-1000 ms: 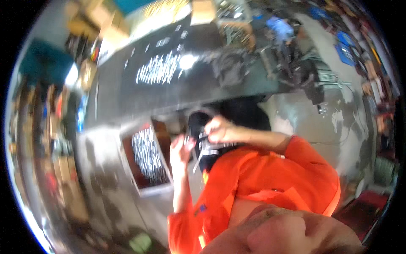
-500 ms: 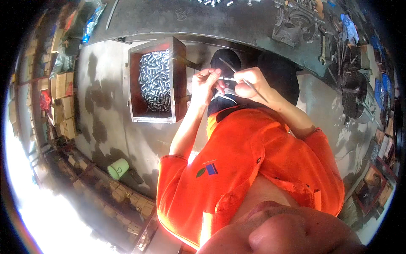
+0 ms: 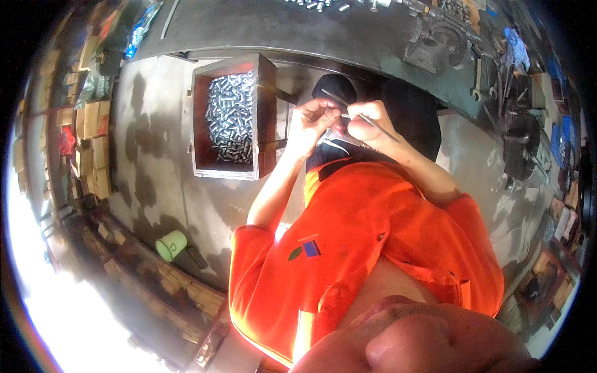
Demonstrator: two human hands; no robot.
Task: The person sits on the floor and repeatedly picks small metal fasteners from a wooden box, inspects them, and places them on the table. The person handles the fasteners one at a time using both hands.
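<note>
My left hand [image 3: 310, 124] pinches a small silvery metal part at its fingertips, close against my right hand. My right hand [image 3: 368, 122] is closed on a thin metal rod [image 3: 354, 114] that slants up to the left and down to the right past my fingers. Both hands meet above my dark lap, just right of a red-brown wooden box [image 3: 264, 93] filled with several shiny metal pieces [image 3: 231, 118]. My orange shirt sleeves run down from both hands.
A dark workbench [image 3: 280, 31] with scattered metal pieces and a vise [image 3: 438, 34] curves along the top. A green cup [image 3: 171, 244] stands on the stained concrete floor. Cardboard boxes [image 3: 93, 143] are stacked at the left; tools and clutter line the right.
The view has swung down from the workbench to my lap. My hands have come together, right hand now holding the rod against the small part in my left.
</note>
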